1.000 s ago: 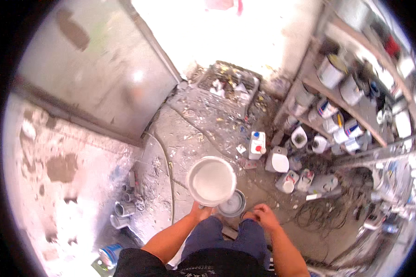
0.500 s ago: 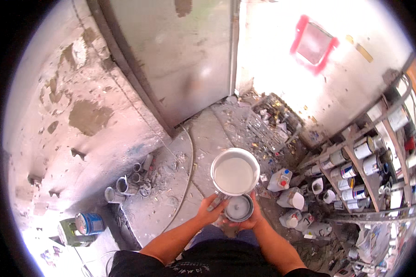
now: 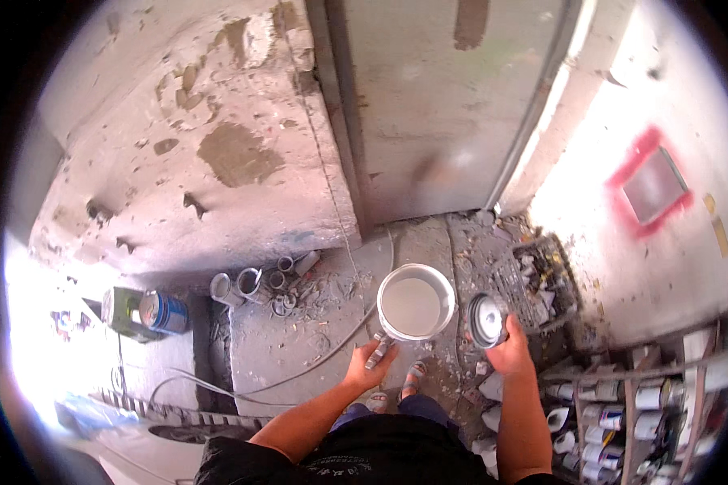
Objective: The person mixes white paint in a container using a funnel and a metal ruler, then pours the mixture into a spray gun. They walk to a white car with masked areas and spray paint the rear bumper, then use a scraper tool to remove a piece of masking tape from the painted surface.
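My left hand (image 3: 369,365) is closed around the short handle of a white, saucepan-like pot (image 3: 416,335), held out in front of me above the floor. Pale grey liquid (image 3: 412,305) that looks like paint fills part of it. To the pot's right, my right hand (image 3: 511,351) grips a small round grey cup (image 3: 479,330) by its side. The cup is tilted, with a shiny pale inside. A narrow gap separates the two vessels. Some of my right fingers are hidden behind the cup.
Several dirty cups (image 3: 248,281) stand by the left wall. A blue can (image 3: 166,314) sits by a green box (image 3: 125,314). A hose (image 3: 344,338) crosses the floor. Rubbish fills a crate (image 3: 570,293) at right; below it is a can-filled rack (image 3: 615,373). A metal door (image 3: 453,121) stands ahead.
My right hand has moved the small cup right, away from my body and the pot's near side, and tilted it. My left hand keeps hold of the pot. The view has turned left.
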The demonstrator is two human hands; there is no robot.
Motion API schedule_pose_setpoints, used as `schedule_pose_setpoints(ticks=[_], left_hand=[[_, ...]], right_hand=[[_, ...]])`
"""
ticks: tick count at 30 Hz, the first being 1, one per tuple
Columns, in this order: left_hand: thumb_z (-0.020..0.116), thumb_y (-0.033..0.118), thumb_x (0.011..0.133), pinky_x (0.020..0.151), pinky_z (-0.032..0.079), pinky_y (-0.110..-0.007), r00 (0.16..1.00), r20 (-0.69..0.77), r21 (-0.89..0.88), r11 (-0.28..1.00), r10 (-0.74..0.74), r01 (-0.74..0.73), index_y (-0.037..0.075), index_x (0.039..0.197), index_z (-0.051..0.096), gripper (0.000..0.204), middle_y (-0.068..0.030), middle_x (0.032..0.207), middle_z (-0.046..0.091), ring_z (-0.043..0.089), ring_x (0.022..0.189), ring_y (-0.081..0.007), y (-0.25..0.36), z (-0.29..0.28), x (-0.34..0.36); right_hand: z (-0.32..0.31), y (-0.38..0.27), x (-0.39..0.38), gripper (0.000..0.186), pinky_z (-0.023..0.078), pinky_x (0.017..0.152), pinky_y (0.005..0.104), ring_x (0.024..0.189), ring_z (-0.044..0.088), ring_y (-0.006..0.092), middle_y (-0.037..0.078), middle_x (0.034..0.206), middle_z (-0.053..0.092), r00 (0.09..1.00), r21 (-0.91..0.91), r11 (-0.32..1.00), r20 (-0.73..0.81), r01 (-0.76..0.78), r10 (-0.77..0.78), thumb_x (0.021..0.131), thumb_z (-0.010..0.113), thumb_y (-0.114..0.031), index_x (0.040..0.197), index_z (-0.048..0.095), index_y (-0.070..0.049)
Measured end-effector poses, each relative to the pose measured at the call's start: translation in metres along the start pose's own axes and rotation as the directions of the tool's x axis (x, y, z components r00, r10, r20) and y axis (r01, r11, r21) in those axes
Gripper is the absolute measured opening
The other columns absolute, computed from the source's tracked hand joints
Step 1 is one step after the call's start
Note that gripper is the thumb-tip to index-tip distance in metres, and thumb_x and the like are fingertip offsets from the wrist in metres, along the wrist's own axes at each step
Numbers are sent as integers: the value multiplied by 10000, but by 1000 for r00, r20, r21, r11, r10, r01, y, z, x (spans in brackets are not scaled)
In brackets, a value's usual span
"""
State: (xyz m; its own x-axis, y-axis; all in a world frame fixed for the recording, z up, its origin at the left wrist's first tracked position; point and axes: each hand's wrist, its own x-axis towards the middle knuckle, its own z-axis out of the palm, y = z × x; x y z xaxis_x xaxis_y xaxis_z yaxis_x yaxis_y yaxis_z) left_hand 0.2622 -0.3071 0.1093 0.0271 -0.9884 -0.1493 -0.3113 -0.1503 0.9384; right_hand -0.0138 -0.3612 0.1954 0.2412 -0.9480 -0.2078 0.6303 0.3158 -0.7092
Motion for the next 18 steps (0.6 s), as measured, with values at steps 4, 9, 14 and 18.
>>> schedule_pose_setpoints(ticks=[4, 9, 14, 18], left_hand=[[659, 282, 838, 533, 433, -331, 988, -125, -15, 996, -89, 88, 10, 805, 603, 279, -88, 604, 576, 483, 589, -82, 15, -1, 7], [656, 285, 837, 574, 448, -338, 956, -252, -89, 987, -153, 134, 18, 803, 608, 273, -96, 642, 593, 508, 612, -93, 17, -4, 7], [660, 297, 825, 593, 456, -368, 931, -357, -31, 997, -78, 71, 27, 801, 604, 277, -144, 664, 599, 567, 596, -195, 8, -15, 4], [657, 301, 821, 599, 458, -392, 921, -375, -27, 994, -106, 104, 31, 815, 600, 276, -189, 686, 599, 587, 619, -327, 13, -29, 2]], right_hand=[[62, -55, 38, 857, 373, 991, 401, 1211, 455, 292, 144, 1303, 465, 955, -400, 883, 257, 247, -150, 733, 707, -513, 1343, 380, -7], [158, -87, 64, 782, 325, 1031, 428, 1244, 392, 372, 223, 1351, 384, 730, -728, 61, 678, 683, -86, 698, 738, -413, 1301, 440, -15], [216, -75, 71, 758, 338, 1015, 456, 1230, 391, 390, 217, 1354, 380, 624, -614, -133, 780, 778, 55, 684, 755, -362, 1288, 449, -20], [235, -60, 77, 775, 342, 1007, 467, 1213, 397, 400, 220, 1355, 375, 568, -543, -187, 814, 819, 122, 675, 756, -363, 1301, 437, -35]])
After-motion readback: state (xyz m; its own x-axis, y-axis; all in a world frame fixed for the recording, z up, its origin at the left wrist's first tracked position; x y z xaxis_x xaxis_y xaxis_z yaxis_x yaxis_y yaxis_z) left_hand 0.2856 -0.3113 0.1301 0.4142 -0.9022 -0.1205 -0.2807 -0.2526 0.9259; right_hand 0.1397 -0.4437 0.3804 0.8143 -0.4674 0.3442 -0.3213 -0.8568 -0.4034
